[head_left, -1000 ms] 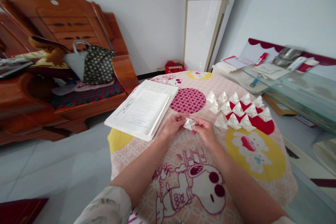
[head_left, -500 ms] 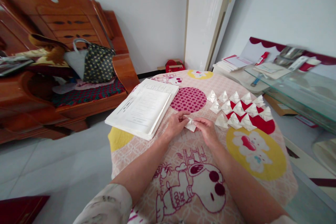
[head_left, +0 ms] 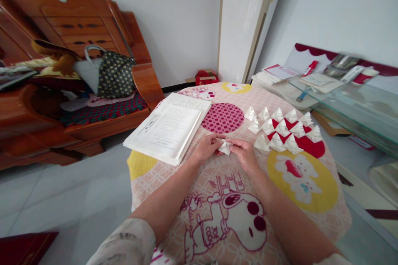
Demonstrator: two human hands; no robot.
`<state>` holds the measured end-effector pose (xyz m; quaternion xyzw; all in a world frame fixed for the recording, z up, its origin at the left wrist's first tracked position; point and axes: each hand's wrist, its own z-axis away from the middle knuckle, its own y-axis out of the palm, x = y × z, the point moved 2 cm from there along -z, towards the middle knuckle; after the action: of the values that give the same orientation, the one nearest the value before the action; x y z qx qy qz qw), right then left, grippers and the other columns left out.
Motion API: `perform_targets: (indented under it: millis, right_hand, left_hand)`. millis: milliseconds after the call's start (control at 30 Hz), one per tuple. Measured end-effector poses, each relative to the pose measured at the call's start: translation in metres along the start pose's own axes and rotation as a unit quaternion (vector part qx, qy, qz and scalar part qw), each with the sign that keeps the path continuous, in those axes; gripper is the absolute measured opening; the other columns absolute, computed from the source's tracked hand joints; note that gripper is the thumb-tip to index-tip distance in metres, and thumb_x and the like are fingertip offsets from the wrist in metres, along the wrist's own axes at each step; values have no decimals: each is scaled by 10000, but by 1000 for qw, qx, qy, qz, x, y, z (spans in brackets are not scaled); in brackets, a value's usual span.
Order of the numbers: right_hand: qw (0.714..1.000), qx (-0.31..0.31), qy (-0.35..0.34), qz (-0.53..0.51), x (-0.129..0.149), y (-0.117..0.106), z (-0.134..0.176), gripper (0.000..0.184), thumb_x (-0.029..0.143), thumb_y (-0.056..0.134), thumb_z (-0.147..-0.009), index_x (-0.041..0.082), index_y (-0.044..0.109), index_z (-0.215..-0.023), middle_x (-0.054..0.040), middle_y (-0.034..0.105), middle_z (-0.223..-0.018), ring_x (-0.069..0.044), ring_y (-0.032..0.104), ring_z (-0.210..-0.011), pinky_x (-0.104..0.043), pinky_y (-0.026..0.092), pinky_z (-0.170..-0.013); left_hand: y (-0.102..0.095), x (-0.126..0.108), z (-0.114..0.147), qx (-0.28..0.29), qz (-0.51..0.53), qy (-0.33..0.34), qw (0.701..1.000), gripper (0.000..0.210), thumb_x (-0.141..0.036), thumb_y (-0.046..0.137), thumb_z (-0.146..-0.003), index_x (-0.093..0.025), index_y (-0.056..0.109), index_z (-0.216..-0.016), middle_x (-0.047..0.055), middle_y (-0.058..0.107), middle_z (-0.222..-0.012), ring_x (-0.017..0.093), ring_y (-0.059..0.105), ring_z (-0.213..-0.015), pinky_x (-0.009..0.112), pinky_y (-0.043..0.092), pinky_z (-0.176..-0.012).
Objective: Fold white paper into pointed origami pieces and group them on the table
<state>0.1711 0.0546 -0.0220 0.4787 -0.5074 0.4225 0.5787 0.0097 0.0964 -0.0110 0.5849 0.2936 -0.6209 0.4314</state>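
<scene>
Paper [head_left: 224, 148] sits pinched between left hand [head_left: 207, 148] and right hand [head_left: 244, 153]. I'd press its folds lightly, keeping corners sharp.

The folded paper [head_left: 225, 147] at the frame's centre is white, the tablecloth [head_left: 248, 96] pale pink, patterned with yellow, red and magenta-checked circles. At upper left, the bench [head_left: 77, 15] is reddish-brown, the bag [head_left: 116, 74] black with pale motifs.

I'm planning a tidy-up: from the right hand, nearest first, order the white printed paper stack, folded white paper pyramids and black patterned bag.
1. Folded white paper pyramids, right side.
2. White printed paper stack, left side.
3. Black patterned bag, far left.
</scene>
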Motion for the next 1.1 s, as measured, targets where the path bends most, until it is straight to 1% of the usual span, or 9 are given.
perform_targets:
  millis: [133,267,400,500,633,733,900,1000,1100]
  right_hand:
    - [1000,22,12,19,-3,0,-2,350,224,746,-603,191,813,-945,-20,768,-742,-185,662,-633,-333,516,-675]
    - [998,50,29,3,-1,4,0,444,224,733,-605,161,786,-1041,3,719,-656,-144,593,-499,-291,481,-541]
    - [997,55,54,17,2,4,2,511,230,724,-599,153,752,-1104,7,701,-654,-147,589,-488,-279,480,-495]
    - [989,69,53,116,6,3,4,461,232,682,-666,160,741,-1117,26,645,-574,-138,531,-446,-254,409,-440]
    - [945,49,-55,320,16,3,7,324,185,671,-726,168,763,-1036,-11,665,-627,-164,579,-572,-266,412,-551]
    - [898,19,-93,429,20,2,9,392,151,698,-721,162,748,-1109,-36,693,-682,-185,594,-628,-286,414,-620]
    - [881,58,-82,463,21,2,10,292,146,676,-778,182,772,-1051,-42,712,-692,-186,613,-632,-278,403,-617]
    - [868,65,-68,487,21,2,9,246,152,662,-805,171,788,-1015,-79,746,-746,-203,647,-664,-285,400,-614]
    - [853,70,-71,512,20,1,9,246,180,669,-819,169,793,-1031,-108,765,-783,-227,672,-702,-297,410,-627]
  left_hand:
    - [0,0,0,2,5,-3,1000,452,-314,717,-758,-108,658,-1156,-4,646,-706,101,588,-595,209,469,-564]
    - [-1,3,-3,-3,-36,27,999,431,-270,663,-770,-91,642,-1161,-41,572,-631,88,523,-544,203,425,-538]
    - [0,1,-3,-25,-152,93,984,340,-200,597,-796,-112,650,-1121,-62,521,-591,83,475,-522,202,367,-534]
    - [4,-2,0,-42,-261,116,957,272,-136,565,-799,-147,653,-1055,-58,557,-612,86,476,-537,208,349,-556]
    - [9,-4,4,-55,-348,122,928,227,-97,576,-794,-174,625,-1003,-47,617,-670,105,535,-601,222,384,-616]
    - [10,-2,3,-57,-371,126,918,279,-81,582,-784,-190,599,-1041,-34,643,-734,124,582,-673,230,427,-660]
    - [5,-2,1,-98,-427,194,878,249,-47,594,-733,-164,633,-948,37,669,-908,151,606,-812,248,477,-731]
    - [3,0,-1,-66,-448,174,874,199,-57,576,-764,-156,683,-899,36,690,-842,151,622,-778,248,487,-730]
    - [2,1,0,-35,-475,167,863,258,-70,557,-801,-159,737,-963,54,727,-870,172,654,-821,272,499,-784]
